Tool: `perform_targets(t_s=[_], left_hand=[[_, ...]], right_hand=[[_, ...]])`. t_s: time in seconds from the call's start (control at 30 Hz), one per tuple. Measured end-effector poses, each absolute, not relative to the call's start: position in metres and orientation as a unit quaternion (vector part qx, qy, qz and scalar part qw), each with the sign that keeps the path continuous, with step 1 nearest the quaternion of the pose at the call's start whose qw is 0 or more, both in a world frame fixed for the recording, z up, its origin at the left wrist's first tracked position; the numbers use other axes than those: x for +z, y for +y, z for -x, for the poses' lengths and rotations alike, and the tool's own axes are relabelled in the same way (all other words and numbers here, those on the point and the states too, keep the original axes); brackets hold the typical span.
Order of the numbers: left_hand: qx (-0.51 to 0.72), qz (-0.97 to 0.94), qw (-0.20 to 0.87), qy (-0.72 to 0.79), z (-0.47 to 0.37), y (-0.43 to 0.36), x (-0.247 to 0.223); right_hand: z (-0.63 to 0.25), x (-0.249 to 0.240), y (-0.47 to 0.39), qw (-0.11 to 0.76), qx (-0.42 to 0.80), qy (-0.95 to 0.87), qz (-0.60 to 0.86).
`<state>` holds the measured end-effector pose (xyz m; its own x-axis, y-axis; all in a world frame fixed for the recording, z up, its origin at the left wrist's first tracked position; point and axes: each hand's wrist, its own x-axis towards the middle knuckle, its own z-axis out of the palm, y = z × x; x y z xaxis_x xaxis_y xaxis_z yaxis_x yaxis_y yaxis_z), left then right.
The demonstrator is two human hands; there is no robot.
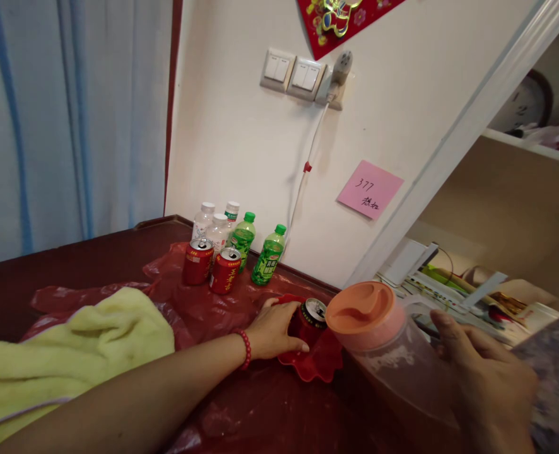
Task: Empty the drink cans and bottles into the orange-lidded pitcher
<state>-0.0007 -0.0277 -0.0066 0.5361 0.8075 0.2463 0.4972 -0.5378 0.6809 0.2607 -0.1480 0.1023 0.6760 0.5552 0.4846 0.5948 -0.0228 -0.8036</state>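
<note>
My left hand [270, 329], with a red bead bracelet at the wrist, is wrapped around the side of an opened red drink can [310, 325]. The can stands upright in a red scalloped dish [324, 362]. On the right, my right hand [490, 372] grips the handle of a clear plastic pitcher [397, 353] with an orange lid [361, 309]. The pitcher is tilted, its lid close beside the can. Its lower part is dim, so I cannot tell how much it contains.
Two red cans [224, 271] stand behind my left hand, near green-capped bottles [269, 255] and white-capped clear bottles [204, 217]. A yellow towel [94, 347] lies at left on the red plastic sheet [204, 315]. A white cord [308, 157] hangs along the wall.
</note>
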Motion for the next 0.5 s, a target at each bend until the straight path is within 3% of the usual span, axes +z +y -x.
perform_targets(t_s=[0.5], left_hand=[[0.282,-0.829,0.279,0.395,0.0006,-0.0283,-0.0058]], right_hand=[[-0.2536,0.1074,-0.1506,0.568,0.000,-0.391,0.724]])
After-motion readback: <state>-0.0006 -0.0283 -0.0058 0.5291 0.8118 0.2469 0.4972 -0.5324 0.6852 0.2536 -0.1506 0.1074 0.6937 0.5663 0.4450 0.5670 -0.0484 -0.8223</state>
